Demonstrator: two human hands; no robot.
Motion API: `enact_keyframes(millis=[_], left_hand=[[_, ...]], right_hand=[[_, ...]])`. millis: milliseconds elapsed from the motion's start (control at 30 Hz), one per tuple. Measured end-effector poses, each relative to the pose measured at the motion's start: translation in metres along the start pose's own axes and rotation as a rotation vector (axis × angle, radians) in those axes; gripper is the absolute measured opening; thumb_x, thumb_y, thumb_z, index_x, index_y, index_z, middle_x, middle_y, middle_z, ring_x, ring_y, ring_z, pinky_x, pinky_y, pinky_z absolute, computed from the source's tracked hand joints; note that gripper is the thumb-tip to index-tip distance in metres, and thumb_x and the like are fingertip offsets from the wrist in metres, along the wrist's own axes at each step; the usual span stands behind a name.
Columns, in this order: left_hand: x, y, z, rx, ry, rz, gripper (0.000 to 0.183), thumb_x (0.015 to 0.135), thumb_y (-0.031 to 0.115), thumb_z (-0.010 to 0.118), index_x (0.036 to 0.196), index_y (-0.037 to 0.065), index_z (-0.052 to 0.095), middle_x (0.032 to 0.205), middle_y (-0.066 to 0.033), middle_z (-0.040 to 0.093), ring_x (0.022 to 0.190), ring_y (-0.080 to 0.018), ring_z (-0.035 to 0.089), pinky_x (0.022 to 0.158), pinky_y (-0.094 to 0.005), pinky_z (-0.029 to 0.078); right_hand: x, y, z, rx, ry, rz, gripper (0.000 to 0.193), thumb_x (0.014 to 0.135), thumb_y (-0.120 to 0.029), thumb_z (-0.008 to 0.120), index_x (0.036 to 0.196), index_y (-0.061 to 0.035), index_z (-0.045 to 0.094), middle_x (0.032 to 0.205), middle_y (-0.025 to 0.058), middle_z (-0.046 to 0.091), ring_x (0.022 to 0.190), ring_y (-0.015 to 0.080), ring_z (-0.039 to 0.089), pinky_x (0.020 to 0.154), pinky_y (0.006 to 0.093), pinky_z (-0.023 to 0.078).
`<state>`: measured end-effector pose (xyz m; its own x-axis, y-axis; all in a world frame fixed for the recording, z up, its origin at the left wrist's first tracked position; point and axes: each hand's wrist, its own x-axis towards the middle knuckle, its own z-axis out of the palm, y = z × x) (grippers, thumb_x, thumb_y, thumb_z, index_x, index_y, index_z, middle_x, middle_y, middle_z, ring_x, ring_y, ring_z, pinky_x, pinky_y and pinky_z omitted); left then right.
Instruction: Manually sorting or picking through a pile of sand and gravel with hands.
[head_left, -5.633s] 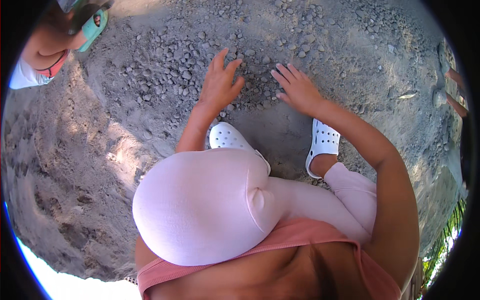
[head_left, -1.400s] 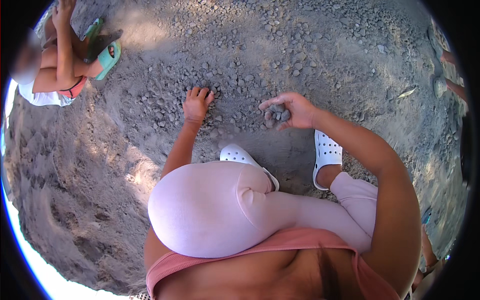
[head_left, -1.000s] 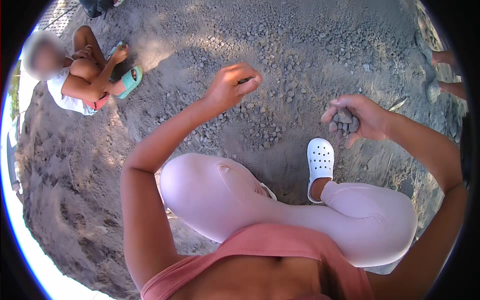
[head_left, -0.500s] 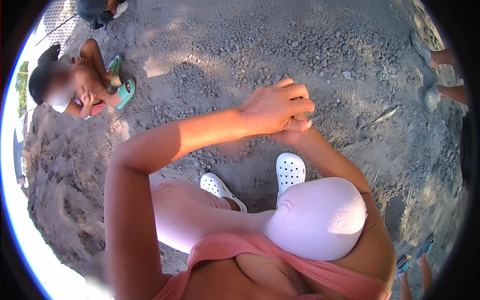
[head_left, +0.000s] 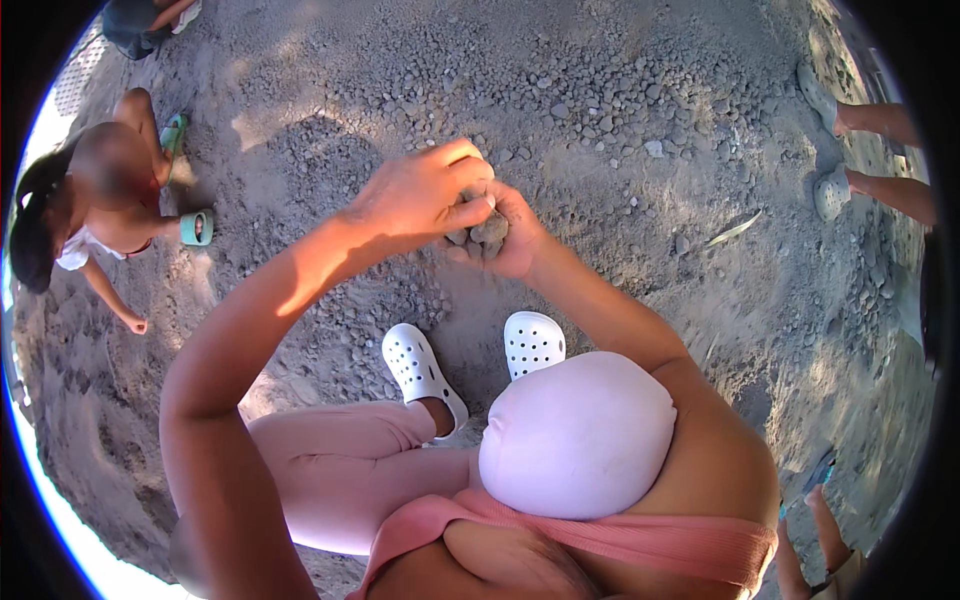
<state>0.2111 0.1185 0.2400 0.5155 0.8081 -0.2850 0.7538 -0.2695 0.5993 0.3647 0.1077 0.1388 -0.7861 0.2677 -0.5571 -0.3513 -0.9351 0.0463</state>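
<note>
Several grey stones [head_left: 488, 232] lie in my cupped right hand [head_left: 518, 240], its fingers curled under and around them. My left hand [head_left: 425, 190] is closed over the top. Its thumb and bent fingers pinch at a stone, part of which shows between them. The palms and some of the stones are hidden behind the fingers. Both hands are held together above the ground, out past my white clogs [head_left: 424, 372].
Loose gravel [head_left: 590, 95] covers the dirt ahead. A person in green sandals [head_left: 197, 229] crouches at the left. Another person's legs in light clogs [head_left: 832, 192] stand at the right. A dry leaf [head_left: 735, 229] lies nearby. More feet [head_left: 818, 475] show at the lower right.
My joined hands have moved left in the picture, and the stones now show between them. The crouching person at the left has turned and lowered an arm towards the ground.
</note>
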Motion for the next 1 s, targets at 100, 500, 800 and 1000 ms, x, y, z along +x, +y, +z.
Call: enact_keyframes(millis=[100,500,800,1000], left_hand=[[0.028,-0.041,-0.017,0.231,0.047,-0.038,0.033,0.086,0.038,0.054,0.102,0.010,0.061,0.100,-0.0086,0.058,0.090,-0.0304,0.059,0.075,-0.0403,0.048],[0.144,-0.290,-0.045,0.479,0.338,-0.395,0.053,0.083,0.051,0.051,0.110,0.007,0.063,0.108,-0.0177,0.061,0.096,-0.0368,0.060,0.082,-0.0452,0.048],[0.234,0.009,0.006,0.172,0.488,-0.058,0.054,0.079,0.049,0.059,0.118,0.010,0.060,0.140,-0.0125,0.033,0.122,-0.0370,0.042,0.096,-0.0479,0.041],[0.233,0.085,0.043,0.251,0.319,0.232,0.055,0.079,0.049,0.060,0.119,0.011,0.058,0.144,-0.0106,0.025,0.124,-0.0368,0.040,0.096,-0.0467,0.041]], right_hand=[[0.008,-0.011,-0.032,0.021,-0.054,-0.013,0.026,0.082,-0.033,0.058,0.092,-0.0105,0.065,0.085,0.0070,0.065,0.079,0.0257,0.064,0.069,0.0392,0.056],[-0.095,0.018,-0.090,0.200,0.142,-0.406,0.023,0.085,-0.027,0.053,0.089,-0.0060,0.062,0.079,0.0066,0.059,0.074,0.0217,0.060,0.056,0.0372,0.054],[-0.121,0.096,-0.076,0.357,0.442,-0.550,0.018,0.083,-0.022,0.052,0.089,-0.0070,0.060,0.079,0.0087,0.058,0.071,0.0236,0.057,0.047,0.0333,0.048],[-0.148,0.092,-0.105,0.270,0.198,-0.507,0.025,0.083,-0.028,0.052,0.094,-0.0073,0.062,0.080,0.0095,0.059,0.073,0.0266,0.057,0.044,0.0274,0.046]])
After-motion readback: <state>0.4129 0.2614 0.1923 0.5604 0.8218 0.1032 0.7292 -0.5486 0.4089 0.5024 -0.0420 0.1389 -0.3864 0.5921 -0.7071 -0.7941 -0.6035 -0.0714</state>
